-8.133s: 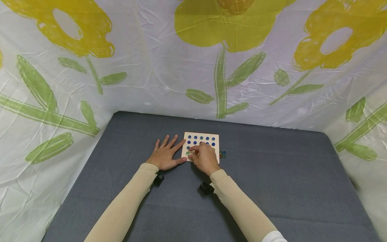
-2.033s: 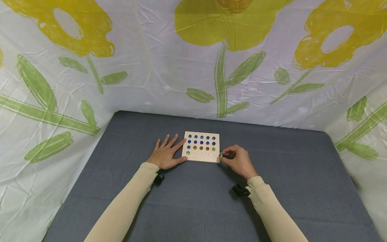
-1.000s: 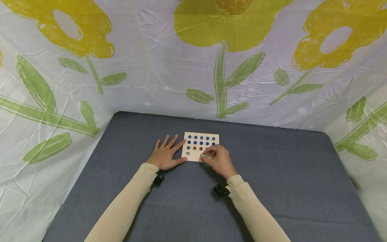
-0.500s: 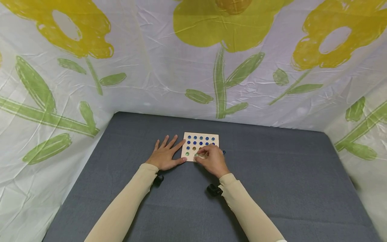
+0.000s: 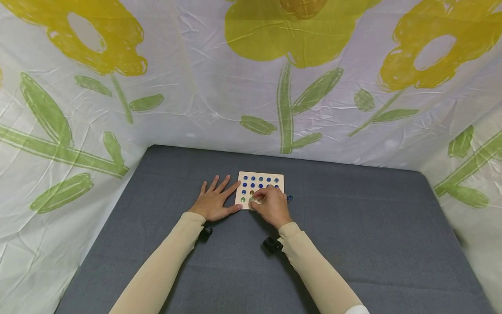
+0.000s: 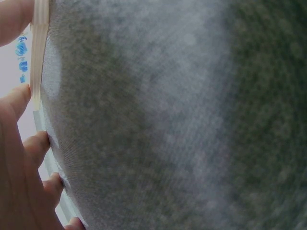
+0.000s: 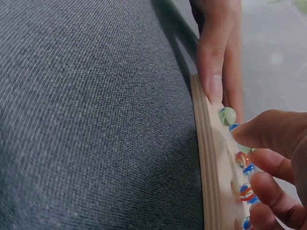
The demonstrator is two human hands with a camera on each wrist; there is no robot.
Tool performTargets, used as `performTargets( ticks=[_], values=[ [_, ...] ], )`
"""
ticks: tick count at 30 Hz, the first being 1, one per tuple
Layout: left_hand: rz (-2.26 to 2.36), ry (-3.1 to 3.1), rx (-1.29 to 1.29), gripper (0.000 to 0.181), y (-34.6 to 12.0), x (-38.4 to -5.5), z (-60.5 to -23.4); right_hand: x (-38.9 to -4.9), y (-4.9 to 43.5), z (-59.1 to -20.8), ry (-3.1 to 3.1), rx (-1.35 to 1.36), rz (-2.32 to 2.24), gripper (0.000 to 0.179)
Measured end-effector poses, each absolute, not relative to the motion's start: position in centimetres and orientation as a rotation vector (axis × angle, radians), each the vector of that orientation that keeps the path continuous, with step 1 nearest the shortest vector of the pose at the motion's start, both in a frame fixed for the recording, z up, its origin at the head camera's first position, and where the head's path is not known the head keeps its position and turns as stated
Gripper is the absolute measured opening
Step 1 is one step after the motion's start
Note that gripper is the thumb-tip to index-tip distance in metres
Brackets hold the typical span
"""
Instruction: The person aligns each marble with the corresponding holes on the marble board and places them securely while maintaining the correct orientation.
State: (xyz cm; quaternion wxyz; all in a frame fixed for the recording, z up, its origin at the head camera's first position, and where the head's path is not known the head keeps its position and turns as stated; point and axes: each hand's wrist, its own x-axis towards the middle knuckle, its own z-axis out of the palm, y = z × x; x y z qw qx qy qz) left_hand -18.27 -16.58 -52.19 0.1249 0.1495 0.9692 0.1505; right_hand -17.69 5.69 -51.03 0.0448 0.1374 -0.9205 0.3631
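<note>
A pale wooden board (image 5: 246,206) with rows of glass marbles in its hollows lies on the dark grey cloth. Blue marbles (image 5: 252,185) fill the two far rows. My left hand (image 5: 211,205) lies spread flat, its thumb and index fingertip touching the board's left side. Over the front row, my right hand (image 5: 272,206) pinches a light green marble (image 7: 244,149) at the second hollow from the left. Just left of it, another green marble (image 7: 228,116) sits in the end hollow. Part of the board's right half is hidden beneath my right hand.
Beside the board's right edge, loose marbles (image 5: 290,198) show, partly covered by my right hand. Dark grey cloth (image 5: 372,226) covers the table. A white sheet with painted flowers (image 5: 188,96) hangs around the back and sides.
My right hand picked up a green marble right of the board, then carried it left across the front row to the second hollow. My left hand has stayed in place.
</note>
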Motion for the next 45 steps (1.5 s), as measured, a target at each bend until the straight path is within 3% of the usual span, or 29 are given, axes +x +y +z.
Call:
performTargets(
  ticks=[45],
  values=[
    [0.439, 2.826, 0.433, 0.083, -16.6, -18.3, -52.3, -17.6, 6.0, -50.0, -2.839, 0.379, 1.060, 0.018]
  ],
)
